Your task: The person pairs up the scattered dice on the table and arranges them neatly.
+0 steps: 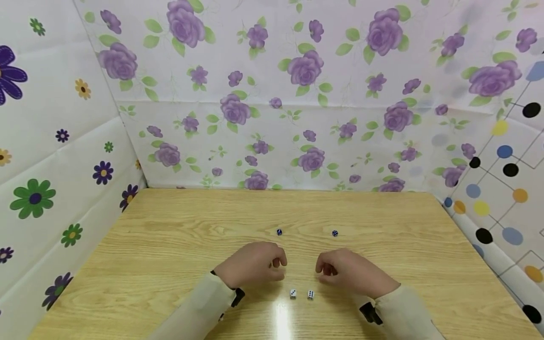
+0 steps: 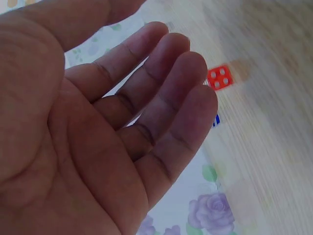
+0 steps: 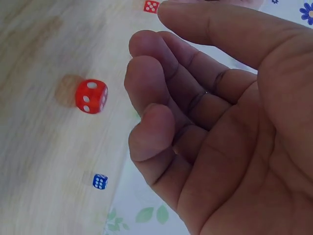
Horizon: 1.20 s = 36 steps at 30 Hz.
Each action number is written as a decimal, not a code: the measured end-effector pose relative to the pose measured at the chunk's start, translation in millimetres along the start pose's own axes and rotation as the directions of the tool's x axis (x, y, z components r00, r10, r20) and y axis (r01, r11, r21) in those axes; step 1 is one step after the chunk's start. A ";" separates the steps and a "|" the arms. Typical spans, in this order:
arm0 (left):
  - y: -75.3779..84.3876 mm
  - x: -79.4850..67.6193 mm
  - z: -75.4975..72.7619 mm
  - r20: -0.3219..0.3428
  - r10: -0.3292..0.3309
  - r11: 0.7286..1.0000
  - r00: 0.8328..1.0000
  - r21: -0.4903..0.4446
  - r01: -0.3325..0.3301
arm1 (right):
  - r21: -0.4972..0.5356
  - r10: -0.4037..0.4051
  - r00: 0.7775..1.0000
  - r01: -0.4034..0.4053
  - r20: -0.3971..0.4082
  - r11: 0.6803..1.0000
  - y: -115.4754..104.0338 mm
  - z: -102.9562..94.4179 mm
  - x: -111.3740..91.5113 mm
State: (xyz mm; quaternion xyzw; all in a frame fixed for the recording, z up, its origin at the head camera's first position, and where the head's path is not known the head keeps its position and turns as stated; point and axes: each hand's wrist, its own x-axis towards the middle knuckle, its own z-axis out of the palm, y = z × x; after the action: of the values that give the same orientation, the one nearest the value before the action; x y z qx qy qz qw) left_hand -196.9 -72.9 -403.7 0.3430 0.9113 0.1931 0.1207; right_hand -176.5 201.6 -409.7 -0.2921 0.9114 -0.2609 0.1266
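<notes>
My left hand hovers over the table's middle with fingers loosely curved and nothing held. In its wrist view, a red die lies on the wood just past the fingertips, and a blue die is mostly hidden behind the index finger. Likewise empty, my right hand has bent fingers, with thumb and fingertips apart. A red die and a blue die lie beyond those fingers. Another red die shows past the thumb tip. The hands hide the red dice in the head view.
Two white dice, a left one and a right one, lie close together at the near side, between the wrists. Farther back are the two blue dice. Flowered cloth walls off the wooden table behind, with patterned cloth at both sides.
</notes>
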 end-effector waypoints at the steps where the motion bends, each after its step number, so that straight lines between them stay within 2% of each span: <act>1: 1.1 0.0 0.5 0.009 0.002 1.000 1.000 -0.010 -0.002 | 0.002 -0.001 1.000 0.001 0.008 1.000 -0.2 1.1 0.4; 7: 6.8 1.4 4.6 0.044 0.040 0.999 0.998 -0.028 -0.039 | 0.010 0.003 0.999 -0.004 0.051 1.000 -0.7 6.4 1.9; 14: 9.0 2.3 12.7 0.067 0.080 0.997 0.995 -0.023 -0.079 | 0.042 -0.056 0.994 0.052 0.095 0.998 -3.7 11.6 3.4; 19: 12.0 2.4 15.2 0.080 0.088 0.996 0.993 -0.014 -0.087 | 0.071 -0.061 0.991 0.053 0.117 0.996 -7.4 15.1 3.9; 24: 16.9 2.0 15.4 0.093 0.095 0.995 0.991 -0.005 -0.095 | 0.049 -0.052 0.992 0.046 0.118 0.998 -7.5 17.5 4.6; 36: 22.4 1.2 20.4 0.083 0.105 0.994 0.991 0.020 -0.106 | 0.059 -0.070 0.988 0.063 0.137 0.996 -8.2 20.9 5.4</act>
State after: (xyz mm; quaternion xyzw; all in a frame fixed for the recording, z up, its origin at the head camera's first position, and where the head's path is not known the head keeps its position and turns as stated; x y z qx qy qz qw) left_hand -177.6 -51.2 -412.4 0.3998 0.8885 0.1739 0.1432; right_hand -169.0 184.4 -423.1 -0.3363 0.8826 -0.2687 0.1890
